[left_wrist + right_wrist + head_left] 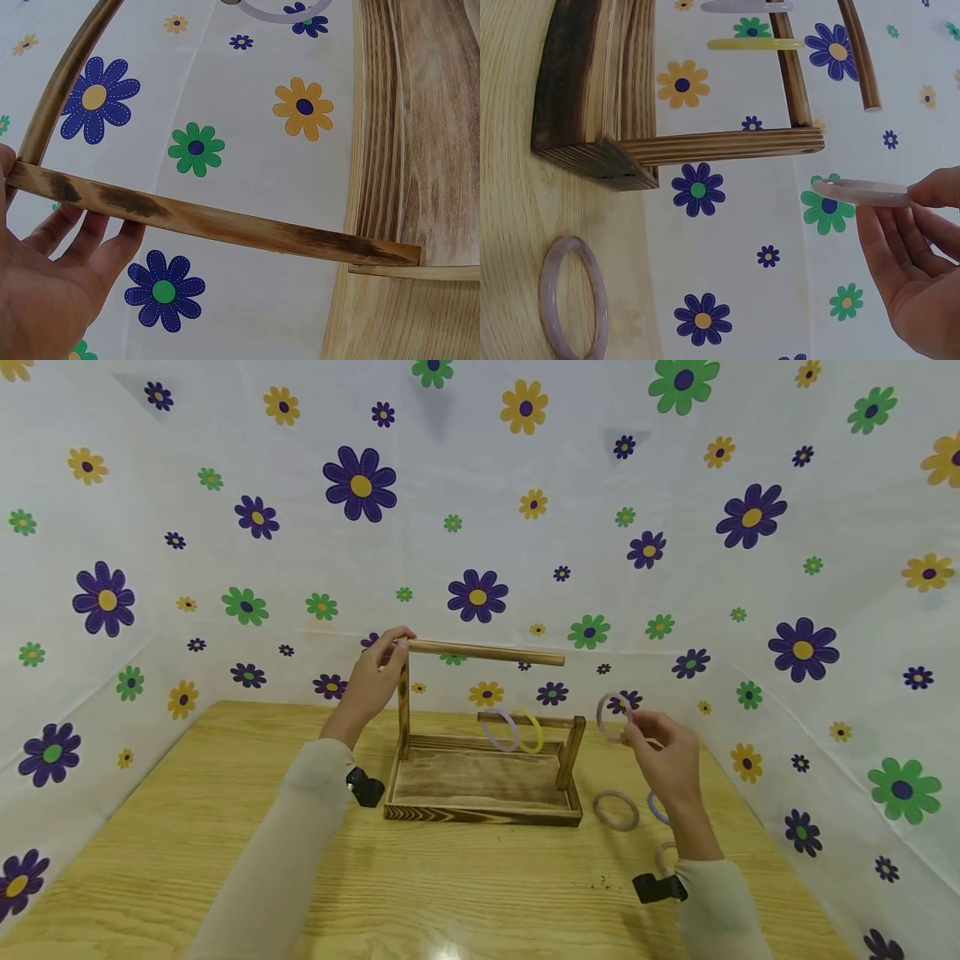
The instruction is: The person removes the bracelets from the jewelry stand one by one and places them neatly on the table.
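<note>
A dark-grained wooden bangle stand [480, 815] has a tray base and two horizontal rods at different heights. My left hand [367, 681] grips the top of its taller left post [225, 221], where the upper rod [487, 652] begins. My right hand [667, 764] pinches a pale pinkish bangle [859, 192] between thumb and fingers, in the air right of the stand. The held bangle is apart from both rods. On the lower rod [558, 722] hang a lavender bangle [516, 735] and a yellow bangle [754, 44]. No bangle hangs on the upper rod.
On the wood-grain table [450, 885], right of the stand, lie a brownish-mauve bangle [615, 827], a blue bangle [654, 811] and a pale bangle [662, 860], the last two partly hidden by my right arm. Flower-patterned white cloth [420, 543] surrounds the table's back and sides.
</note>
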Motion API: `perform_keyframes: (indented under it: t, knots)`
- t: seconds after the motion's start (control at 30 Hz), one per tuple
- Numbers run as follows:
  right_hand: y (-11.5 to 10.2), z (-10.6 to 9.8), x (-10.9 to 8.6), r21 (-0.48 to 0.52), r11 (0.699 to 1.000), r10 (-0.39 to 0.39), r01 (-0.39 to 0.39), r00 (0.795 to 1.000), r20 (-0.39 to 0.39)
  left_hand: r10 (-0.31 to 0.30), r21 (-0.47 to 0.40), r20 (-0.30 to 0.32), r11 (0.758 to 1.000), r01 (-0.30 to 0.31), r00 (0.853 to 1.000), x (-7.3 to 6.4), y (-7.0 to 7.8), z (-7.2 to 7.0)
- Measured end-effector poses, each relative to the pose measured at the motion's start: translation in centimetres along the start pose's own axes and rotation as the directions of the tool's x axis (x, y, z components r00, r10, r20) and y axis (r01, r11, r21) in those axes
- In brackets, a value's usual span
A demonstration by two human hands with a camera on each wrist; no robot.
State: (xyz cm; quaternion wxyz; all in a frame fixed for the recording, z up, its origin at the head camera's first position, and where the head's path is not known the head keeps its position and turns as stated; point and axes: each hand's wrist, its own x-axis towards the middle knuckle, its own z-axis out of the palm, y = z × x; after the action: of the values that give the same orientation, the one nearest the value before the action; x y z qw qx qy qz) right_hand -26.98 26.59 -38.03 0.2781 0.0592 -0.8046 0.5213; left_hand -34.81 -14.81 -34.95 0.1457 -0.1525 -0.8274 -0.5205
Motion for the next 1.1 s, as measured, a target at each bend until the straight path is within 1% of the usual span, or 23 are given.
perform_keyframes:
  t: [0.2, 0.43, 0.53, 0.67, 0.73, 0.83, 0.93, 1.1]
  knots:
    - [0.1, -0.7, -0.5, -0.05, 0.998, -0.021, 0.024, 0.998, 0.065, -0.005, 0.008, -0.005, 1.0, 0.005, 1.0, 0.0, 0.0, -0.1]
    - [0.4, -1.3, -0.9, -0.1, 0.993, -0.049, 0.063, 0.99, 0.132, -0.007, 0.011, -0.004, 1.0, 0.007, 1.0, -0.1, 0.0, -0.3]
    - [0.7, -1.8, -1.0, -0.099, 0.991, -0.075, 0.093, 0.983, 0.166, -0.008, 0.006, -0.004, 1.0, 0.008, 1.0, -0.1, -0.1, -0.2]
    - [0.9, -2.4, -1.0, -0.095, 0.985, -0.122, 0.145, 0.969, 0.217, -0.011, 0.001, -0.001, 1.0, 0.011, 1.0, -0.3, -0.1, 0.0]
    - [0.9, -2.6, -1.0, -0.099, 0.982, -0.131, 0.159, 0.962, 0.24, -0.014, 0.001, 0.0, 1.0, 0.014, 1.0, -0.3, 0.0, 0.1]
    - [0.7, -2.8, -0.9, -0.12, 0.979, -0.128, 0.167, 0.951, 0.281, -0.014, 0.001, -0.004, 1.0, 0.014, 1.0, -0.3, 0.0, 0.0]
    - [0.6, -2.9, -0.9, -0.148, 0.977, -0.1, 0.154, 0.941, 0.323, -0.009, -0.004, -0.012, 1.0, 0.009, 1.0, -0.2, 0.0, 0.0]
    - [0.4, -2.9, -0.9, -0.211, 0.969, -0.045, 0.131, 0.928, 0.37, -0.004, -0.004, -0.018, 1.0, 0.004, 1.0, -0.2, 0.0, -0.1]
